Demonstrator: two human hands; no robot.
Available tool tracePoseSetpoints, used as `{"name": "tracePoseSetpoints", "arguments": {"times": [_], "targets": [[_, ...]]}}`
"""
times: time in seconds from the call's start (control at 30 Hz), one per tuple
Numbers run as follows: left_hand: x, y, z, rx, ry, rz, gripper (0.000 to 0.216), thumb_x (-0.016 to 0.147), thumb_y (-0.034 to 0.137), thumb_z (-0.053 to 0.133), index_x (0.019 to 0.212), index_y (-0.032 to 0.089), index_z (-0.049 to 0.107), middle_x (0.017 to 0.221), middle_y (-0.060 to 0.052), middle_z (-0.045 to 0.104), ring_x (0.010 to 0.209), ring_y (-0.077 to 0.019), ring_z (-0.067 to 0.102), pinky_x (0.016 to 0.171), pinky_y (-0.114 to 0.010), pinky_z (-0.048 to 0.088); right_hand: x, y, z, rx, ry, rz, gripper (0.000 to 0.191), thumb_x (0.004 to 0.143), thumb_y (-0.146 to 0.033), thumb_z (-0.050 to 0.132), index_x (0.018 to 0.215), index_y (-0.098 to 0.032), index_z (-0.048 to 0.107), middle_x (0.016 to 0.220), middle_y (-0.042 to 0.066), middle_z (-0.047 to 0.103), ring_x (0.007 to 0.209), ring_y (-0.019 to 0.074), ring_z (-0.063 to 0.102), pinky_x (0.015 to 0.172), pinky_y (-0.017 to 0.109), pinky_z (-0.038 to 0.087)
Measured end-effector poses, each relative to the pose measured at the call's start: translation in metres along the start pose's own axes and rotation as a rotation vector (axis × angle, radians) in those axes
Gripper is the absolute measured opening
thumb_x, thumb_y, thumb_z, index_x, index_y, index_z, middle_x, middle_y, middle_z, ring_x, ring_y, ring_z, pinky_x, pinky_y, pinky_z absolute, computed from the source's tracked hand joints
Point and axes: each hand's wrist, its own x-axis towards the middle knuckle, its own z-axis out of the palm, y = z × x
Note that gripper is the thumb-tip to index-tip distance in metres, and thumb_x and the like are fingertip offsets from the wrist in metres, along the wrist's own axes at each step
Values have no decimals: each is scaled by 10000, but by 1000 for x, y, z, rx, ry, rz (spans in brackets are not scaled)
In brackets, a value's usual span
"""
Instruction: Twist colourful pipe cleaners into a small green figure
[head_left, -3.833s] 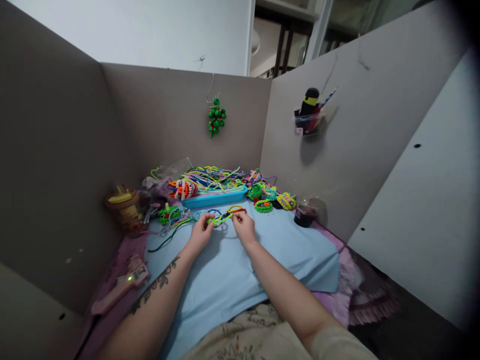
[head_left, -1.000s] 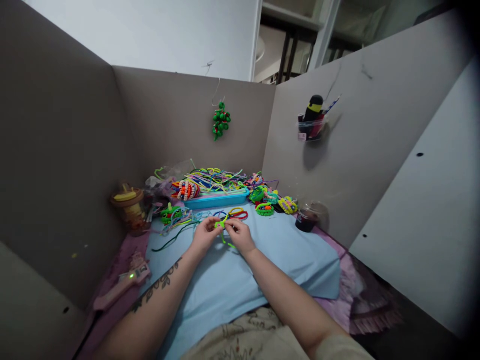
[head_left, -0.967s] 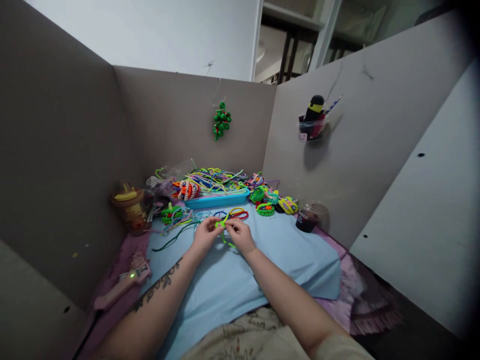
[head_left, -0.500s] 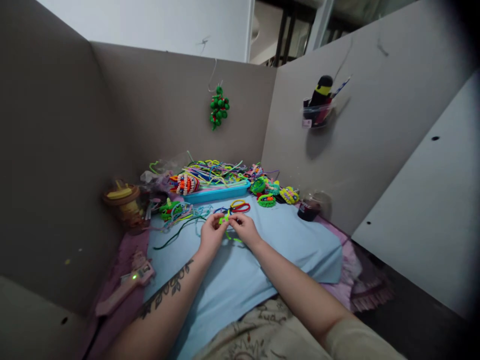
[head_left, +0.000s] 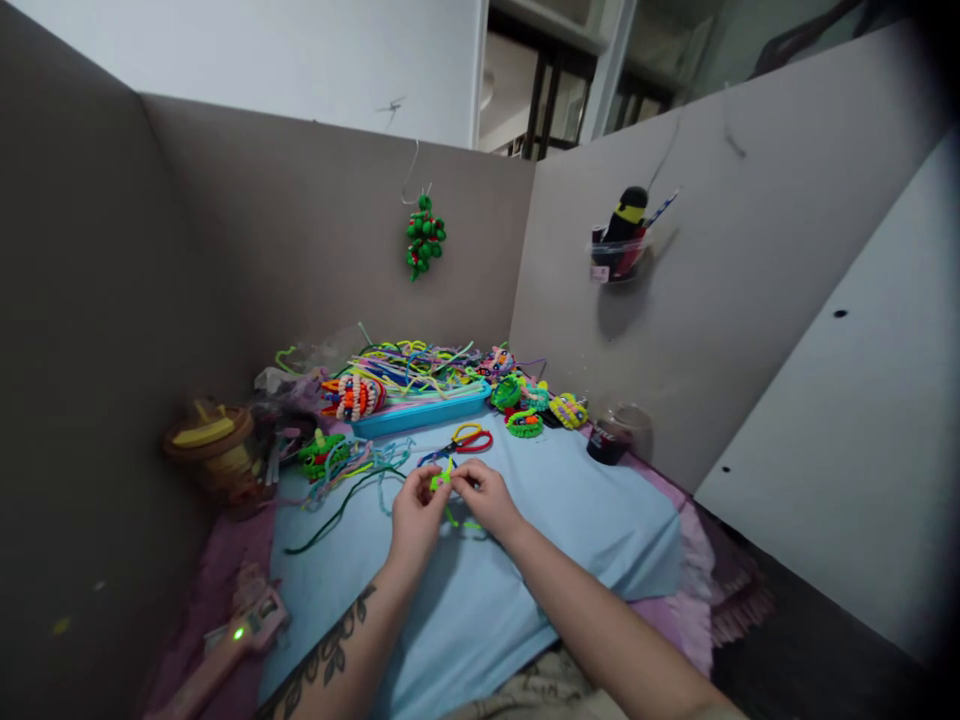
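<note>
just in front of the blue tray [head_left: 420, 413], left hand [head_left: 414, 517] and right hand [head_left: 489, 500] meet — both sets of fingertips pinched on the neon green pipe cleaner [head_left: 442, 478], grips close together — likely to control the bend.

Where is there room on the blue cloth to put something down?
Bare blue cloth lies right of the right hand, up to the dark cup, and between the left hand and the pink glue gun. Crowded at the back: tray, scissors, loose pipe cleaners. Both hands pinch a green pipe cleaner.

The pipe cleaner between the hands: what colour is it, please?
The pipe cleaner is neon green; head view.
</note>
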Motion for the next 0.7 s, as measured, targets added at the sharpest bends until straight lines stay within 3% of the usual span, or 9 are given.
{"name": "tracePoseSetpoints", "arguments": {"times": [0.43, 0.7], "targets": [[8, -1, 4, 134, 17, 162, 299, 621, 324, 668, 871, 177, 598, 686, 3, 582, 563, -116, 486, 532, -217, 364, 2, 4, 5, -28, 96, 9, 114, 752, -229, 540, 727, -191, 644, 712, 7, 619, 698, 135, 553, 645, 234, 443], [17, 3, 13, 177, -23, 208, 203, 662, 216, 605, 863, 188, 617, 728, -20, 620, 601, -151, 516, 584, -245, 370, 6, 6, -1, -27, 163, 47, 127, 748, -270, 547, 714, -182, 632, 722, 15, 625, 684, 137, 551, 637, 240, 446]]}}
